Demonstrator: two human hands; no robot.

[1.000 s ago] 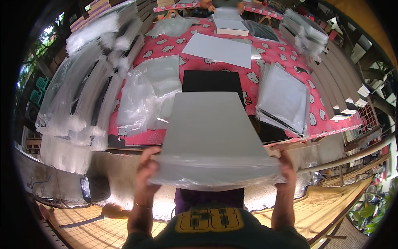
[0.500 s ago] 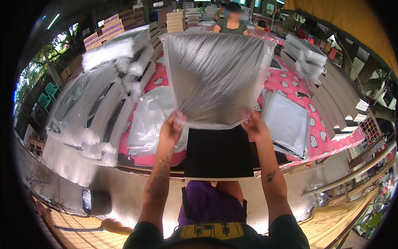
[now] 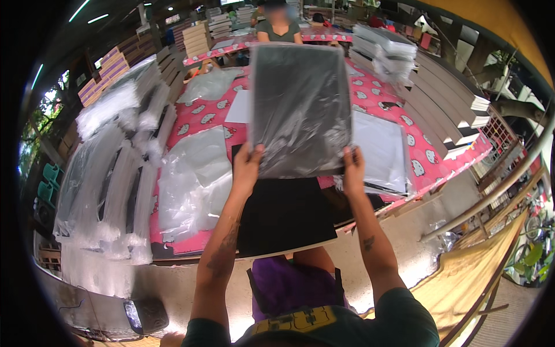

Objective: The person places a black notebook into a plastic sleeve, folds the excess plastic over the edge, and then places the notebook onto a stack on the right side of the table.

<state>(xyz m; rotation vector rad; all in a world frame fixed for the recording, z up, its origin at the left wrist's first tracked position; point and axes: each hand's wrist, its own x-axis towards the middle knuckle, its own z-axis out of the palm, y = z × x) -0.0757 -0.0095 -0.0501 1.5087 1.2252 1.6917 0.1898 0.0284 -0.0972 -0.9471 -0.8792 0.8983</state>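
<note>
Held up in front of me is a dark flat rectangular panel in a clear plastic bag. My left hand grips its lower left edge, and my right hand grips the lower right edge. Both hands are closed on it. Below it, at the table's near edge, lies a black board with a pale front edge. Loose clear plastic bags lie left of my left hand. Beyond my right hand is a flat white sheet stack in plastic.
Plastic-wrapped stacks crowd the left side. Grey-brown boards are piled at the right, near wrapped bundles. A pink patterned cloth covers the table. Across it is another person. Brown cartons stand far left.
The bagged panel has turned more upright and looks narrower, its plastic lying smoother over the dark face. My view has shifted to the right. Both hands still hold the lower edges.
</note>
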